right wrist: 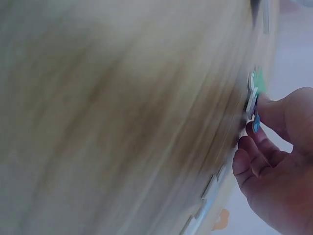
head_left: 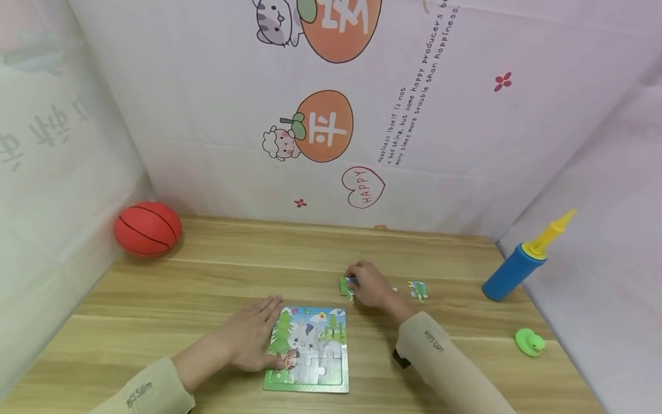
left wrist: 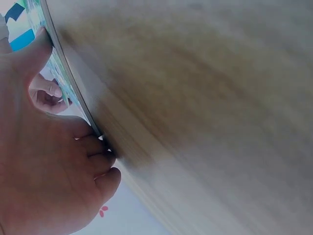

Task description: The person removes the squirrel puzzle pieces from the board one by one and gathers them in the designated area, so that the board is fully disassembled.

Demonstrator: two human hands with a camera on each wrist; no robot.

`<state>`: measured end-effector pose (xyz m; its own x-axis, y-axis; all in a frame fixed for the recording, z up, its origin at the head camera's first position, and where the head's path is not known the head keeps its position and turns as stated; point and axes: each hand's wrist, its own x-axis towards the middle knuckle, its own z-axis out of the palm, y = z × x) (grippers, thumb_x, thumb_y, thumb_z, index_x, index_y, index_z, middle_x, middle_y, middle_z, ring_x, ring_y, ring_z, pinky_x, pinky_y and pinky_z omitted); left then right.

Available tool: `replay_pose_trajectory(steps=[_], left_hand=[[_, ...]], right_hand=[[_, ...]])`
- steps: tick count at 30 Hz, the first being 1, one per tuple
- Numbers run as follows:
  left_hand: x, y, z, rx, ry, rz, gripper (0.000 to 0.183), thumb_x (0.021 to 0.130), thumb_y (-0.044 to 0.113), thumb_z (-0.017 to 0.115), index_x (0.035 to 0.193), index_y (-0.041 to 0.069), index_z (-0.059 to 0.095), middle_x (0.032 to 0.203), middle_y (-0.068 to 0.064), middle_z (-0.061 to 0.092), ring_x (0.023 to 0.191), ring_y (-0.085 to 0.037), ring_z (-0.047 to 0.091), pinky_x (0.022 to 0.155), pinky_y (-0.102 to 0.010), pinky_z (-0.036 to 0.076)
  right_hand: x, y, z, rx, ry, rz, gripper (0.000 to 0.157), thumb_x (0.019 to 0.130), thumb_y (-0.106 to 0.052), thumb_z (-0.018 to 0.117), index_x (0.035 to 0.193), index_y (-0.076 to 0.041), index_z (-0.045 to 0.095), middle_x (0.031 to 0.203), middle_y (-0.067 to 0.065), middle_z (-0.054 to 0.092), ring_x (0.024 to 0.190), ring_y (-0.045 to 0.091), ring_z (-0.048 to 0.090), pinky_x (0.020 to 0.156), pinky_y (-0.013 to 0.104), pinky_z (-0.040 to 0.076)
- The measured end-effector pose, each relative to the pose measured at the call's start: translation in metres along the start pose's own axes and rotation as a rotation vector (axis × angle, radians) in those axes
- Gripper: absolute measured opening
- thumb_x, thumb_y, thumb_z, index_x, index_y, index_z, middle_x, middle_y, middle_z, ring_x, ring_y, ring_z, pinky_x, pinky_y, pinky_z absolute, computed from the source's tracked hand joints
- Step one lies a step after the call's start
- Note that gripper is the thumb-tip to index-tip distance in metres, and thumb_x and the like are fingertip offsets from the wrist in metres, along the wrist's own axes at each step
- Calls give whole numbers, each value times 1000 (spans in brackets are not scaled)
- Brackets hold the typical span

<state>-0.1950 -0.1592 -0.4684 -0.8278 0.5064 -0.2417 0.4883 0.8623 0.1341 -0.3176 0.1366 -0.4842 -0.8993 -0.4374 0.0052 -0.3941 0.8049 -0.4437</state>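
Note:
A framed jigsaw puzzle (head_left: 306, 388) with a grey cartoon animal lies on the table, several pieces fitted in its tray. My left hand (head_left: 250, 336) rests along its left edge, fingers extended and thumb over the lower left of the picture. Beyond the puzzle's upper right corner, my right hand (head_left: 369, 284) pinches a puzzle piece (head_left: 345, 286) with green and blue on it. In the right wrist view the thumb and index finger meet at this piece (right wrist: 256, 122), low over the table; the hand partly hides it. Another loose puzzle piece (head_left: 419, 290) lies right of that hand.
A red ball (head_left: 147, 229) with black lines sits at the back left of the wooden table (head_left: 217, 247). To the right stand a blue and yellow hand pump (head_left: 509, 273) and a small green toy duck (head_left: 530, 342). Printed cloth walls (head_left: 233, 172) enclose the table.

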Motion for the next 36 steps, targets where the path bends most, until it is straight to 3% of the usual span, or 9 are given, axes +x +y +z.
replay_pose_trajectory(steps=[5,8,12,14,18,22,29,32,36], left_hand=[[0,2,0,0,-8,-15,117,83,77,66,160,-5,31,172,-22,26,161,-38,27,133,-48,28],[0,4,-2,3,-8,-23,116,83,76,66,160,-4,31,172,-21,26,161,-37,27,133,-48,28],[0,6,-2,10,-1,-22,115,83,74,68,160,-4,31,172,-21,25,161,-37,26,133,-48,28],[-1,7,-2,24,7,-6,113,85,72,67,160,-3,30,172,-20,24,162,-37,26,133,-48,28],[0,10,-1,39,36,66,105,89,64,68,161,-1,29,173,-18,22,162,-34,24,133,-48,27],[3,15,-3,44,59,151,95,91,50,72,161,1,32,173,-16,25,162,-32,26,133,-47,28],[1,22,-9,21,62,273,79,97,32,71,161,5,35,172,-13,30,160,-31,33,129,-48,35],[-2,26,-8,-1,46,313,81,97,37,71,162,6,34,173,-10,29,160,-30,33,128,-48,37],[-7,31,-4,-15,-11,337,95,95,59,66,164,7,29,175,-8,25,162,-27,29,129,-47,36]], right_hand=[[-5,-6,3,-88,-12,-16,17,101,-9,66,117,-3,68,118,13,63,114,30,60,98,45,58],[-9,-9,4,-131,47,-29,22,101,-11,67,121,-3,66,120,13,63,114,29,61,98,42,59],[-19,-21,7,-183,173,-136,24,99,-11,70,121,-2,67,116,13,69,108,28,66,92,40,61],[-28,-33,6,-206,191,-224,21,97,-11,71,116,-2,71,112,12,72,102,27,69,91,41,62],[-56,-60,5,-277,65,-330,28,98,-24,72,118,-5,73,114,8,75,104,22,70,93,39,62],[-84,-74,6,-345,-79,-311,51,97,-44,71,131,-7,68,130,8,69,121,23,62,105,41,57],[-107,-78,13,-389,-110,-311,74,86,-60,76,136,-6,66,127,3,63,118,18,54,104,36,54],[-109,-77,18,-369,-112,-292,74,84,-58,78,136,-7,66,124,2,63,114,16,53,103,36,54],[-111,-77,21,-335,-122,-253,72,82,-55,81,135,-8,67,121,1,63,111,14,52,101,35,53]])
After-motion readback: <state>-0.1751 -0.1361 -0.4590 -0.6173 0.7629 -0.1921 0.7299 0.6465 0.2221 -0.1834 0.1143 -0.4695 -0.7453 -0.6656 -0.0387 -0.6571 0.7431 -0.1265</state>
